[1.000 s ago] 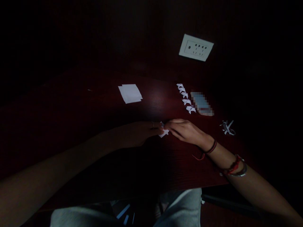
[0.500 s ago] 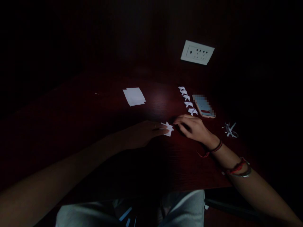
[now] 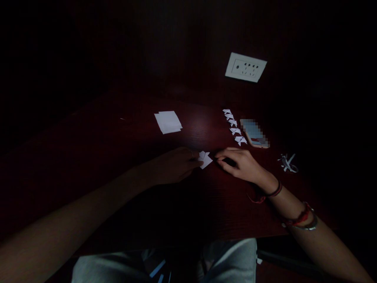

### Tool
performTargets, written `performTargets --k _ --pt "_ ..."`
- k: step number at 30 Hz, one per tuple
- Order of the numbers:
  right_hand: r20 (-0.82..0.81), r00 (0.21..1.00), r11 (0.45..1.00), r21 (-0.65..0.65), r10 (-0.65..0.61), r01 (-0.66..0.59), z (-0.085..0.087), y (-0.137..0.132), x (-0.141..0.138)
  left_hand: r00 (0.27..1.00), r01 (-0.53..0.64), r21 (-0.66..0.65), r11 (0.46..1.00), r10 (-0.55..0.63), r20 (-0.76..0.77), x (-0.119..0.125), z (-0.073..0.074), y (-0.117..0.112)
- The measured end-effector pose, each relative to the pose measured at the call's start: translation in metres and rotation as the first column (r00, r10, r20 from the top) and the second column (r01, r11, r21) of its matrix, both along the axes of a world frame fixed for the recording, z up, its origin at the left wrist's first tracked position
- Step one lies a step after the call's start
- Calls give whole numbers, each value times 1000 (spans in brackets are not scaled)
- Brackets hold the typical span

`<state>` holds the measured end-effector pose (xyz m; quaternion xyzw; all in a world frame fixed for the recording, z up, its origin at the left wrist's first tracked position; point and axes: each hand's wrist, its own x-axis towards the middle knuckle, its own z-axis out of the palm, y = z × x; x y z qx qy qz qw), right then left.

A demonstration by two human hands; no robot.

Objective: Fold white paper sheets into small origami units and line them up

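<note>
Left forearm: enters at the near left edge and extends to the right across the worktop (image 3: pixel 191 137). The left hand (image 3: pixel 178 166) lies low and flat, back uppermost, fingers directed right. Its fingertips contact the left part of a small white folded paper (image 3: pixel 206 160), located on the worktop between the two hands. Grip of the left hand: digits on the paper; whether they pinch it or only press it down cannot be told.

Right forearm: enters at the near right edge and extends far and left. The right hand (image 3: pixel 243 160) rests on its little-finger side, fingers bent, thumb and forefinger tips drawn near each other just right of the folded paper. Grip of the right hand: a dark gap shows behind the tips; nothing can be seen held, and whether the tips meet cannot be told.

Visibility limits: the left fingers cover part of the folded paper. The left hand is in deep shadow. Both forearms are cut off by the frame. The screen of the phone (image 3: pixel 253 131), beside the folded pieces (image 3: pixel 240 140) arranged in a row at far right, is pixelated. The paper scraps (image 3: pixel 288 163) at right overlap and cannot be counted. Pale strips (image 3: pixel 158 268) below the near edge are unidentifiable.
</note>
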<state>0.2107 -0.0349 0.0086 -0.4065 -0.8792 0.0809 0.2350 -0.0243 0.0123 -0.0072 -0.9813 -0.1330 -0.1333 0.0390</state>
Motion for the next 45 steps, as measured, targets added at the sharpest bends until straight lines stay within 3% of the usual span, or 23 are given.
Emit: performTargets --k 5,10,17,26,37,45 --pt "-73 989 985 -129 -128 118 -4 -2 -13 1000 -10 35 999 10 -6 4 3 -9" --pt "-181 956 964 -179 -229 197 -10 1 -20 1000 24 -9 1000 -24 2 3 1 -9" --pt "-373 887 937 -313 -272 155 -20 8 -23 998 -2 -38 999 4 56 3 -2 -7" --pt "-408 879 947 -297 -245 125 -23 14 -24 998 64 -184 981 -59 29 2 -6 -1" --pt "-293 949 985 -160 -115 70 -16 19 -20 998 63 -165 984 -62 10 2 -3 -1" --pt "-31 996 996 9 88 -88 -13 13 -12 998 66 -183 981 -67 1 1 -3 -1"
